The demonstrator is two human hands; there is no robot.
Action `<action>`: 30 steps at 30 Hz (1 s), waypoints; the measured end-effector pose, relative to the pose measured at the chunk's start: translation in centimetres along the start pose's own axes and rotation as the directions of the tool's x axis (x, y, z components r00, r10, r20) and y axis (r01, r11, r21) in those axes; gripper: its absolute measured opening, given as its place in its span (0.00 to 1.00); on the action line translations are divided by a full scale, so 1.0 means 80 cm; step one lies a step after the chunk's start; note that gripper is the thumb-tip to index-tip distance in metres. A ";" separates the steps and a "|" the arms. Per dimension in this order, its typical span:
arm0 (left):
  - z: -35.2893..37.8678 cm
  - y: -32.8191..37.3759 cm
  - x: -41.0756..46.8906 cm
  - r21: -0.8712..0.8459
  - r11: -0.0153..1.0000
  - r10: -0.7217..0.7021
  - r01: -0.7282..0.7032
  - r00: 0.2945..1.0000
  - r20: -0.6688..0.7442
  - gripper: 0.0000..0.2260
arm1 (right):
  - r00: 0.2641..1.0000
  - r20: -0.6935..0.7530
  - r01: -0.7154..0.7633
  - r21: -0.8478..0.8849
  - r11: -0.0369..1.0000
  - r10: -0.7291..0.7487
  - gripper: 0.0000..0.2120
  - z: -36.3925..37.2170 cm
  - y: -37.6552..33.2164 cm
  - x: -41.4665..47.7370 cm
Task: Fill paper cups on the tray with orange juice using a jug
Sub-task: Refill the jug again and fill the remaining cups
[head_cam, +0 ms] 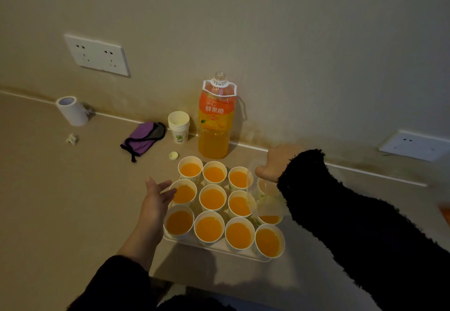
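Clear plastic jug (266,203), three o'clock over white tray (219,249): likely light, slippery; right hand (276,164) gripped its top. Left hand (157,195) lay spread, nine o'clock.

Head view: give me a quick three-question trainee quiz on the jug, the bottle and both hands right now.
1. True or false: the juice bottle behind the tray has its cap on.
2. The right hand grips: A) the clear jug, B) the stack of spare cups, C) the bottle.
3. Fill in: the left hand, at the tray's left cups, has its fingers ___ (open or shut).
Key: 1 false; 2 A; 3 open.
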State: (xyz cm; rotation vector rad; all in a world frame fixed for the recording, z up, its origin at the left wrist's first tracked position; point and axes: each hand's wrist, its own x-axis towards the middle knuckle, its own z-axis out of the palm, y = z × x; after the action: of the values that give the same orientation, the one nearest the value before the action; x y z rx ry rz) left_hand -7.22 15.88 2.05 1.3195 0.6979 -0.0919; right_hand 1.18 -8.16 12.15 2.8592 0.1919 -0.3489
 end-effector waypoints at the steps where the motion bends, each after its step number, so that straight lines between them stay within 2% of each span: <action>1: 0.000 0.000 0.002 -0.002 1.000 -0.002 0.002 1.000 0.002 0.32 | 1.000 -0.009 0.004 -0.019 1.000 -0.004 0.24 -0.001 0.000 -0.001; 15: 0.001 0.004 0.007 0.009 1.000 -0.021 0.021 1.000 0.018 0.31 | 0.999 -0.032 0.027 -0.105 0.994 -0.030 0.22 -0.011 -0.012 -0.007; 30: -0.004 0.014 0.019 0.002 1.000 -0.016 0.016 0.997 0.070 0.31 | 0.998 0.018 0.056 -0.209 0.976 -0.054 0.22 -0.018 -0.039 -0.009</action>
State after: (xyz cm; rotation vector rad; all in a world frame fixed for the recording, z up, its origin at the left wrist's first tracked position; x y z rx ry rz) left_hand -5.63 16.94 2.20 1.3067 0.6488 -0.1507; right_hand 0.32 -4.85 12.95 2.6475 0.2881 -0.3358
